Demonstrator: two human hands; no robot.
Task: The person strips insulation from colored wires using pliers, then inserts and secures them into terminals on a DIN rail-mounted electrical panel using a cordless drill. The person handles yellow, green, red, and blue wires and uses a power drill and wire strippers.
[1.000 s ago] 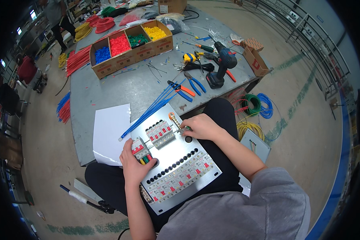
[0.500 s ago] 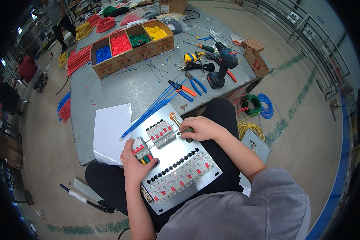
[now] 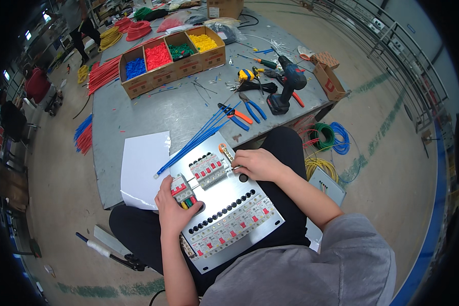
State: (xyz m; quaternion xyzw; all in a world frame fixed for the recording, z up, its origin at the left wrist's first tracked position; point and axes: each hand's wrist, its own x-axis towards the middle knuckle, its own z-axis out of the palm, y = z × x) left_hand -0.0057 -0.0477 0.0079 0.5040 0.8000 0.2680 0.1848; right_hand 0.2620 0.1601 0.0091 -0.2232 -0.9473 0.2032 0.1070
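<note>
A metal mounting plate (image 3: 234,196) rests across my lap, carrying a row of breakers (image 3: 209,169) on a rail and a longer row (image 3: 234,230) near its lower edge. My left hand (image 3: 174,211) grips the separate circuit breaker (image 3: 180,187) at the rail's left part, thumb by the yellow, green and red wires (image 3: 190,202) below it. At the rail's right end, my right hand (image 3: 260,164) is closed on a small screwdriver, mostly hidden by the fingers. A brass terminal bar (image 3: 226,151) lies just beyond those fingertips.
Blue cable ties (image 3: 191,148) and white paper (image 3: 145,163) reach from the plate onto the grey table (image 3: 153,115). Beyond lie wire strippers (image 3: 235,116), pliers (image 3: 252,108), a cordless drill (image 3: 288,84) and a divided cardboard box (image 3: 173,66) of coloured caps. Wire coils (image 3: 321,168) sit at right.
My right hand has turned slightly, and the green handle that showed between its fingers is now hidden. The left hand keeps its place on the breaker. The whole view has shifted a little.
</note>
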